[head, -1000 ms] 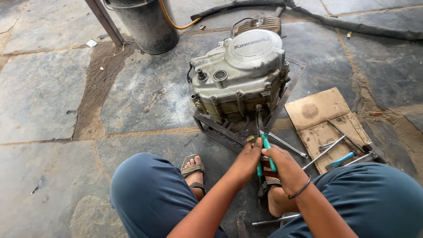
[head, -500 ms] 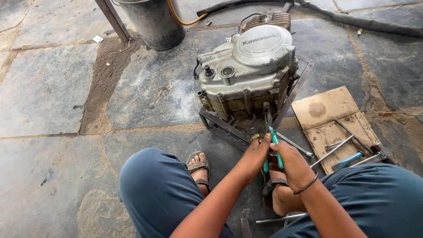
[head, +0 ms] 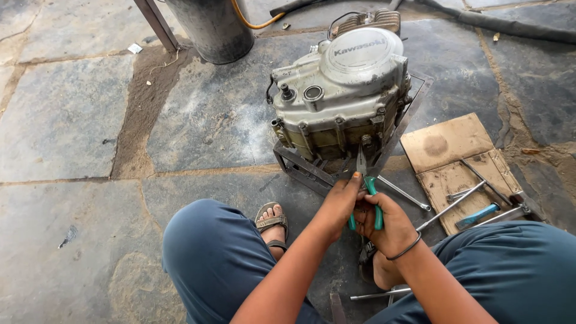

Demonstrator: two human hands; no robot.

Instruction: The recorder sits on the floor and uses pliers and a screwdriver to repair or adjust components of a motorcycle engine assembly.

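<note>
Stone floor (head: 78,114) carries the heavy, rigid engine (head: 342,90) on its frame, where we close both hands (head: 366,207) around green-handled pliers (head: 365,186), best gripped by those handles.

Bare forearms, no sleeves in view. Left hand (head: 341,201) & right hand (head: 389,223): no gloves, no rings seen. Thin dark bangle (head: 403,252) round right wrist. Blue-grey trousers (head: 210,258), plain cloth, over both knees, near left & near right. Open sandal (head: 271,223) w/ grey-brown straps on bare foot, toes showing, near centre. Second sandal mostly hidden under right arm.
</note>
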